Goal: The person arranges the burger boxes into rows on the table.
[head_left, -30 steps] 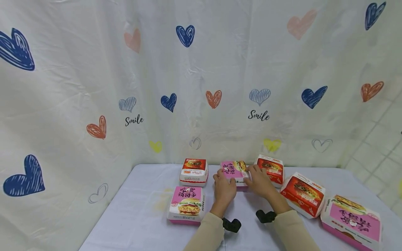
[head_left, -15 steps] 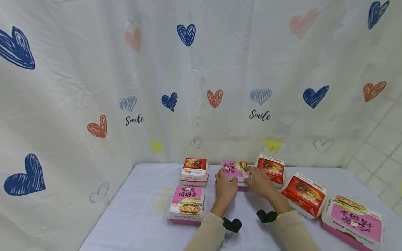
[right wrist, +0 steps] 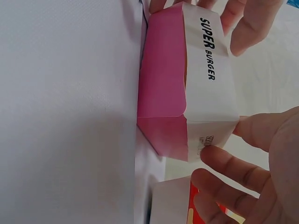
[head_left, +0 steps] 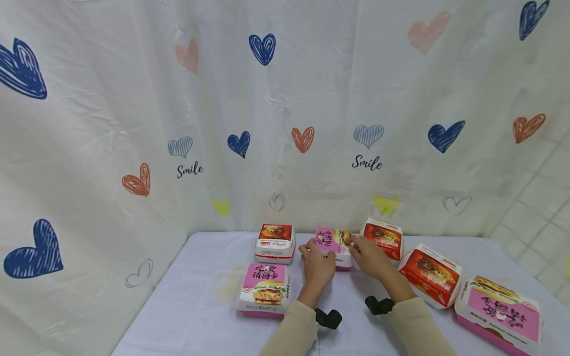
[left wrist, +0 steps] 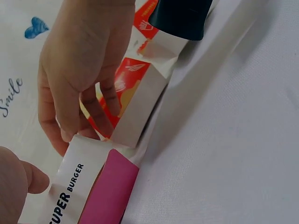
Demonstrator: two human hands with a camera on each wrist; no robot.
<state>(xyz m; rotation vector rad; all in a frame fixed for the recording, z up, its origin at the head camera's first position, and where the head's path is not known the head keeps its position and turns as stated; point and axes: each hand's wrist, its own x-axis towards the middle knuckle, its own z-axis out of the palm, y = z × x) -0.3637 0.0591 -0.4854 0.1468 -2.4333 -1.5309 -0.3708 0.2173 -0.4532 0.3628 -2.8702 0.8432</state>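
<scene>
A pink and white burger box point(head_left: 330, 241), printed "SUPER BURGER" on its front, sits at the back middle of the table between both hands. My left hand point(head_left: 317, 269) holds its left side, fingers along that side and thumb at the front edge. My right hand point(head_left: 371, 257) has its thumb and index finger at the right corner of the lid, the tips close on both faces in the right wrist view. The lid's white front point(right wrist: 208, 70) overlaps the pink base point(right wrist: 161, 79), with a thin gap along the flap.
Behind the right hand stands a red burger box point(head_left: 384, 241), and another red box point(head_left: 430, 276) is nearer on the right. Beyond it is a large pink box point(head_left: 498, 311). To the left are a red box point(head_left: 275, 244) and a pink box point(head_left: 265, 289). A heart-printed curtain point(head_left: 285, 99) hangs behind.
My right thumb has left the front face and drawn in toward the index finger at the right corner, uncovering more of the box. The box has shifted slightly right. The left hand stays beside it.
</scene>
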